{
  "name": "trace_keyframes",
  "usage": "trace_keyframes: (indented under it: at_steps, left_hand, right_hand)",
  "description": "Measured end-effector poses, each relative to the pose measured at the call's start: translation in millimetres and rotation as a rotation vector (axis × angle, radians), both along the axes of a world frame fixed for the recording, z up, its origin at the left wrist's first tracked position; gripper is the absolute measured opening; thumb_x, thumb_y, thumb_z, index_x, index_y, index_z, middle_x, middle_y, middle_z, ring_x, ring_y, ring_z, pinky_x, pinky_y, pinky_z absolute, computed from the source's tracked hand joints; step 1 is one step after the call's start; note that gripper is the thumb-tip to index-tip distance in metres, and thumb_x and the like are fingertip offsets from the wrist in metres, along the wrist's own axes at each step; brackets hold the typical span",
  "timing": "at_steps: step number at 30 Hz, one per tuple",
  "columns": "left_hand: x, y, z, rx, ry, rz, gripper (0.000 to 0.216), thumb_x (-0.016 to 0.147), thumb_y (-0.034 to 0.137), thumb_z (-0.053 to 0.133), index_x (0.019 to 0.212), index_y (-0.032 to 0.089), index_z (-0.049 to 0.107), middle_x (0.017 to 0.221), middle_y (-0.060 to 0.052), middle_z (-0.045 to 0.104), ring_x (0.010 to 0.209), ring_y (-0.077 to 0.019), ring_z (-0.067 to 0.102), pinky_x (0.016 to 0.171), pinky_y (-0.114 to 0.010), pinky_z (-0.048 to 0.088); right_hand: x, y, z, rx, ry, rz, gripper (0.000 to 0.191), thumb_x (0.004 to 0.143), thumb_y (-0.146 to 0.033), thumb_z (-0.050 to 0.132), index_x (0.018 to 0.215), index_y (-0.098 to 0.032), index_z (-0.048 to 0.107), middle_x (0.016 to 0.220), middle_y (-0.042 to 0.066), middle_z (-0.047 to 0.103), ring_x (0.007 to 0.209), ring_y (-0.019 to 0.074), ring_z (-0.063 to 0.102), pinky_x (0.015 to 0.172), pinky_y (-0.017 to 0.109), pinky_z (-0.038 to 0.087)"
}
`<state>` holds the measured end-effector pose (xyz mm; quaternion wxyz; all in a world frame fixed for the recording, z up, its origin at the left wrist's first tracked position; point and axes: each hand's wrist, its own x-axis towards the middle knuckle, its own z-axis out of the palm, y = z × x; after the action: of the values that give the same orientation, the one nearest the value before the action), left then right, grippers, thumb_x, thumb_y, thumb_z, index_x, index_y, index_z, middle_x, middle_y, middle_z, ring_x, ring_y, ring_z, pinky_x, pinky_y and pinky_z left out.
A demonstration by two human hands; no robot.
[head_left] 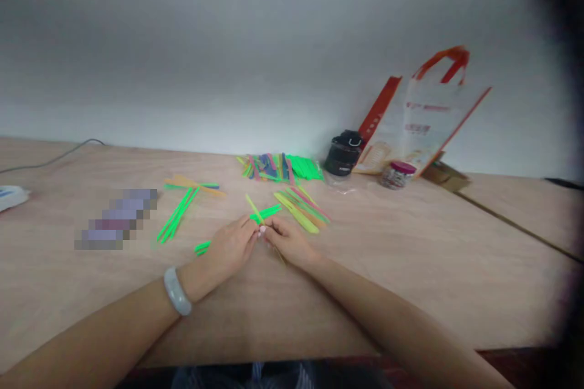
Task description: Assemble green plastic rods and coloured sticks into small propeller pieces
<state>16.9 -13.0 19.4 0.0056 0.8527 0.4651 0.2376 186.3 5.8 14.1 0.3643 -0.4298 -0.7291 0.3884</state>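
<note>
My left hand (232, 247) and my right hand (287, 240) meet fingertip to fingertip at the middle of the wooden table (401, 267). Both are closed in a pinch around a yellow-green stick (254, 209) that points up and to the left from between them. A thin tan stick (279, 255) pokes out under my right hand. Green sticks (267, 213) lie flat just behind the hands, and a green end (201, 247) shows left of my left hand. A pale bangle (176, 292) circles my left wrist.
Loose coloured sticks lie in groups: green ones (177, 214) at left, orange ones (196, 184) behind them, a mixed pile (280, 167) further back, a yellow and pink set (301, 206) right. A black jar (343, 155), a small lidded jar (398, 174) and a white-orange bag (429, 121) stand by the wall.
</note>
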Motion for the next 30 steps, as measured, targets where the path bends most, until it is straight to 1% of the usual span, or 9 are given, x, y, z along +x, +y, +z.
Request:
trace_keyframes:
  at_steps: [6,12,16,19,22,24,26,28,30]
  left_hand:
    - [-1,2,2.1,-0.051,-0.047,-0.007,0.019,0.093,0.025,0.042,0.088,0.017,0.059,0.086,-0.005,0.063,0.081,-0.0185,0.058,0.072,-0.029,0.045]
    - [-2,3,8.9,-0.125,-0.207,-0.031,0.019,0.091,0.024,0.044,0.084,0.017,0.06,0.083,-0.004,0.064,0.078,-0.0171,0.057,0.071,-0.028,0.042]
    - [-1,4,12.4,-0.216,-0.313,-0.045,0.023,0.09,0.026,0.044,0.074,0.018,0.058,0.073,-0.001,0.061,0.07,-0.0151,0.055,0.064,-0.025,0.038]
    - [-2,7,10.9,-0.34,-0.389,-0.036,0.029,0.089,0.032,0.042,0.069,0.018,0.056,0.061,0.002,0.055,0.06,-0.0137,0.051,0.057,-0.024,0.035]
    - [-6,9,7.3,-0.495,-0.426,0.02,0.035,0.091,0.04,0.038,0.069,0.018,0.056,0.052,0.004,0.049,0.051,-0.0132,0.048,0.05,-0.024,0.034]
    - [-8,9,5.1,-0.476,-0.387,0.051,0.037,0.091,0.039,0.037,0.069,0.018,0.056,0.055,0.002,0.052,0.054,-0.0141,0.05,0.053,-0.025,0.037]
    - [-7,10,2.5,-0.329,-0.295,0.025,0.032,0.091,0.031,0.037,0.073,0.017,0.06,0.067,-0.002,0.059,0.066,-0.0162,0.055,0.063,-0.027,0.043]
    - [-4,10,-1.7,-0.162,-0.19,-0.034,0.025,0.089,0.02,0.039,0.087,0.016,0.063,0.084,-0.006,0.062,0.08,-0.0179,0.057,0.074,-0.03,0.046]
    - [-1,10,-8.0,-0.061,-0.097,-0.09,0.029,0.086,0.012,0.038,0.105,0.016,0.061,0.096,-0.008,0.061,0.091,-0.0188,0.056,0.082,-0.032,0.047]
  right_hand:
    - [2,1,1.0,-0.033,0.056,0.046,0.023,0.086,-0.038,0.049,0.071,-0.02,0.05,0.06,-0.004,0.046,0.056,0.0103,0.042,0.056,0.024,0.034]
    - [6,8,3.8,0.007,0.047,0.05,0.027,0.085,-0.045,0.05,0.074,-0.02,0.053,0.064,-0.003,0.047,0.058,0.0102,0.043,0.055,0.024,0.034]
    - [6,8,5.5,0.017,0.005,0.049,0.03,0.085,-0.047,0.049,0.073,-0.02,0.053,0.062,-0.004,0.047,0.056,0.01,0.042,0.053,0.023,0.033]
    - [8,11,5.5,0.005,0.02,0.056,0.03,0.084,-0.047,0.05,0.071,-0.02,0.053,0.06,-0.004,0.047,0.055,0.0097,0.042,0.052,0.023,0.033]
    - [24,25,6.1,-0.01,0.103,-0.061,0.033,0.084,-0.051,0.047,0.075,-0.02,0.053,0.06,-0.004,0.046,0.051,0.0098,0.041,0.05,0.023,0.034]
    - [40,38,7.3,0.058,0.106,-0.296,0.036,0.086,-0.052,0.041,0.077,-0.02,0.054,0.061,-0.003,0.047,0.052,0.0114,0.042,0.051,0.024,0.036]
    - [55,50,8.3,0.21,-0.097,-0.46,0.035,0.088,-0.046,0.039,0.078,-0.018,0.058,0.068,0.001,0.054,0.063,0.0147,0.049,0.06,0.026,0.039]
    - [63,55,8.2,0.307,-0.395,-0.496,0.033,0.09,-0.037,0.039,0.083,-0.016,0.064,0.082,0.007,0.06,0.075,0.018,0.054,0.069,0.029,0.04]
    - [64,56,7.0,0.342,-0.65,-0.521,0.032,0.092,-0.029,0.038,0.095,-0.015,0.066,0.095,0.011,0.061,0.083,0.0191,0.055,0.074,0.029,0.04]
